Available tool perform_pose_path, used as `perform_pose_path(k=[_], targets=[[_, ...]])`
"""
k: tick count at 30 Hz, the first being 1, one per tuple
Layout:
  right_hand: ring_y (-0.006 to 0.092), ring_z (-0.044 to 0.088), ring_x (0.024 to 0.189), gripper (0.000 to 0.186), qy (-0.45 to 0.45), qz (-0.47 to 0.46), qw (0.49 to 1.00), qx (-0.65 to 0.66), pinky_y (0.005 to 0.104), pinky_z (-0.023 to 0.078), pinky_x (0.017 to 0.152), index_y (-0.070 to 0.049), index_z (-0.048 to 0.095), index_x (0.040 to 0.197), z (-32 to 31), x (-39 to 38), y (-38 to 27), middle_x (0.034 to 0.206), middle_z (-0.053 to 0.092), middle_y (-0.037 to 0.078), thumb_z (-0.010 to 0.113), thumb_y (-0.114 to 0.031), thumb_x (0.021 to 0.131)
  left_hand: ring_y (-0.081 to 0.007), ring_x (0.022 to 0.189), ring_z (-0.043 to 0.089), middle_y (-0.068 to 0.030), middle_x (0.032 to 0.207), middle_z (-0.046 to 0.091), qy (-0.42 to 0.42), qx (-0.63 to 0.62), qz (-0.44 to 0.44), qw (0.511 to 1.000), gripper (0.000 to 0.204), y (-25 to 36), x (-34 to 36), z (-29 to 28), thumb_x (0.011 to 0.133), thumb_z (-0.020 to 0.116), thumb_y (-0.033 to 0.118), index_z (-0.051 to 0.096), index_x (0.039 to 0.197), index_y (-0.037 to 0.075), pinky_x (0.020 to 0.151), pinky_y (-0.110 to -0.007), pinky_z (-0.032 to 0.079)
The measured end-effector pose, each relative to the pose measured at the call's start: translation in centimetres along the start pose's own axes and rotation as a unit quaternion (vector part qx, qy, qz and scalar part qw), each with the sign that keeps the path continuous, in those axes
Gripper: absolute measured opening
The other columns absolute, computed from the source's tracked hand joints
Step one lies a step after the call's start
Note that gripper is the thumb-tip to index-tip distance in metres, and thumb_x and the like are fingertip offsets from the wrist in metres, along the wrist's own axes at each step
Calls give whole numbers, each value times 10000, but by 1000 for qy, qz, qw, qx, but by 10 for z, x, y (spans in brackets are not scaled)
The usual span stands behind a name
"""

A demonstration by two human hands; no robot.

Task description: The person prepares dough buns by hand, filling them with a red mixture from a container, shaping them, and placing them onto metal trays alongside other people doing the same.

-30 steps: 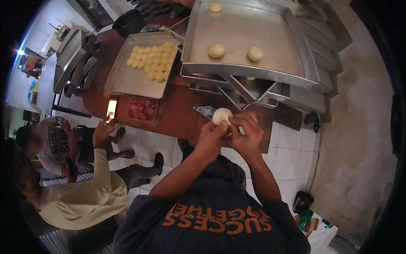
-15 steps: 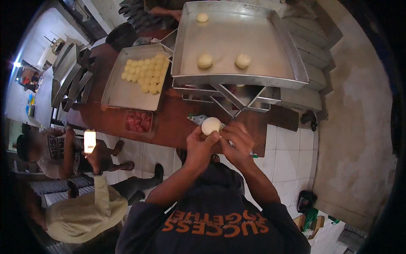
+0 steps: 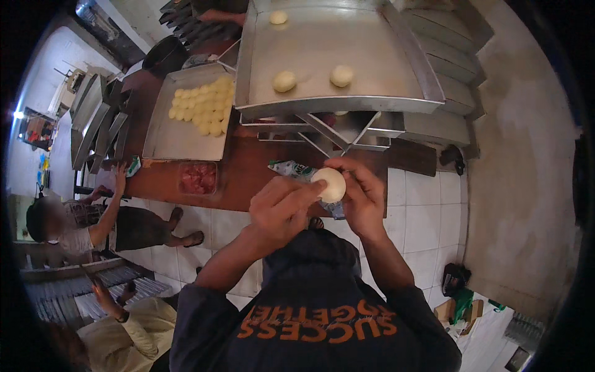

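A smooth, pale dough ball (image 3: 330, 186) is held between my two hands above the front edge of the table. My left hand (image 3: 280, 206) is closed, its fingertips pressing on the ball's left side. On the other side my right hand (image 3: 364, 201) curls its fingers around the ball's right edge. Partly hidden behind my hands lies a crumpled printed packet (image 3: 286, 167). Beyond them, a large metal tray (image 3: 334, 37) raised on a stack of trays carries three spaced dough balls, one of them at its front (image 3: 341, 75).
A lower metal tray (image 3: 155, 146) on the left holds many small yellowish balls (image 3: 203, 105). In front of it stands a clear tub of red filling (image 3: 198, 178). One person (image 3: 93, 217) reaches to the table's left end; another person (image 3: 133, 332) is at lower left. Steps rise at right.
My left hand has turned over the dough ball and now presses it from the left; the ball sits slightly further right. The lit phone is gone from view, and the people at left have moved.
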State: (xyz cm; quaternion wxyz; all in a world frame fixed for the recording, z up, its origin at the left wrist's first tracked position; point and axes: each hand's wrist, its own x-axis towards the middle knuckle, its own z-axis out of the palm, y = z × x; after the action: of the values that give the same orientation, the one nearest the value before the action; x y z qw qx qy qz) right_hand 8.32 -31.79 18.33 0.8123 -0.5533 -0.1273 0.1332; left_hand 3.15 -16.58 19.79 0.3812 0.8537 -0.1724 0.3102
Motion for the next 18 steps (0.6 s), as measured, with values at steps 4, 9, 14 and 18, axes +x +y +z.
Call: perform_pose_path(k=[4, 9, 14, 18], targets=[[216, 568, 948, 289, -41, 168, 956, 235, 334, 472, 826, 30, 516, 1072, -16, 0, 4, 1036, 567, 138, 432, -184, 896, -243, 711, 563, -107, 843, 562, 18, 15, 79, 997, 301, -6, 8, 10, 625, 695, 27, 627, 917, 57, 591, -309, 469], [215, 571, 965, 388, -38, 247, 920, 302, 331, 468, 850, 64, 498, 1104, -18, -4, -7, 1050, 566, 137, 447, -259, 895, -243, 758, 548, -89, 916, 538, 27, 35, 141, 989, 310, -17, 3, 23, 613, 716, 105, 633, 912, 89, 592, -313, 467], [213, 566, 962, 409, -64, 291, 896, 329, 333, 470, 826, 46, 477, 1145, -26, -4, 8, 1082, 549, 122, 487, -267, 882, -237, 743, 546, -77, 904, 528, -5, 43, 178, 983, 316, -28, 0, 29, 600, 760, 222, 633, 873, 122, 595, -313, 466], [208, 562, 955, 405, -89, 332, 887, 309, 347, 473, 806, 35, 479, 1144, -37, 0, 21, 1063, 549, 115, 503, -269, 876, -228, 734, 548, -59, 848, 523, -20, -59, 161, 985, 332, -35, 10, 26, 570, 784, 270, 613, 807, 113, 558, -306, 455]])
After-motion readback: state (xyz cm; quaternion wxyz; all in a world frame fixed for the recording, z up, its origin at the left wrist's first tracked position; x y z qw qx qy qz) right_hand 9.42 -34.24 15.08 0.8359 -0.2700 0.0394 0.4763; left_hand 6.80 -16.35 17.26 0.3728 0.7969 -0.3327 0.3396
